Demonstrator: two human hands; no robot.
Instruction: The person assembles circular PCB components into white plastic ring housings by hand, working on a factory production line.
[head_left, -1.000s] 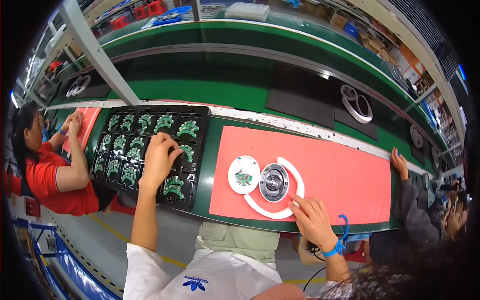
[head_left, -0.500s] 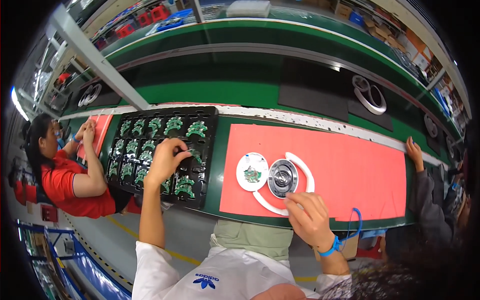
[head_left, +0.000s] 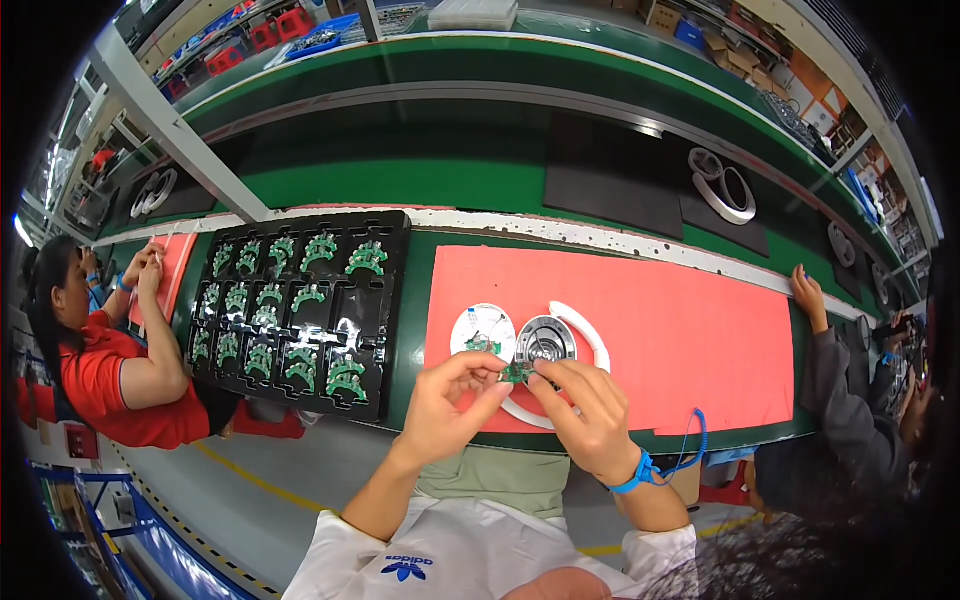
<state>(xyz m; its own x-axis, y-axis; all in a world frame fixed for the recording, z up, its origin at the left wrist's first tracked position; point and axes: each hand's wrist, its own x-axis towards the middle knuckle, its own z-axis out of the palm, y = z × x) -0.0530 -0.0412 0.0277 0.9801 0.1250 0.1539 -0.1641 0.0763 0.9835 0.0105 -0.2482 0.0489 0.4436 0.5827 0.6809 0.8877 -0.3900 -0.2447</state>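
Note:
Between my two hands a small green circuit board (head_left: 517,372) is held above the near part of the red mat (head_left: 690,340). My left hand (head_left: 452,400) pinches its left end, and the fingertips of my right hand (head_left: 585,408) grip its right end. Just beyond lies a pair of white headphones: the left ear cup (head_left: 470,326) shows a green board and wires, the right ear cup (head_left: 545,340) a dark round inside. Its white headband (head_left: 583,330) curves round the right cup. My hands partly cover both cups. A blue wrist strap (head_left: 637,474) circles my right wrist.
Left of the mat stands a black tray (head_left: 385,300) with several green boards in pockets. Behind runs a green conveyor (head_left: 430,185) with dark pads and other headphones (head_left: 722,188). A coiled blue cord (head_left: 702,437) hangs over the front edge. Co-workers (head_left: 115,350) sit on both sides.
My left hand has brought a circuit board from the tray across to the mat. My right hand has moved from the headphones' near edge to take hold of the board too.

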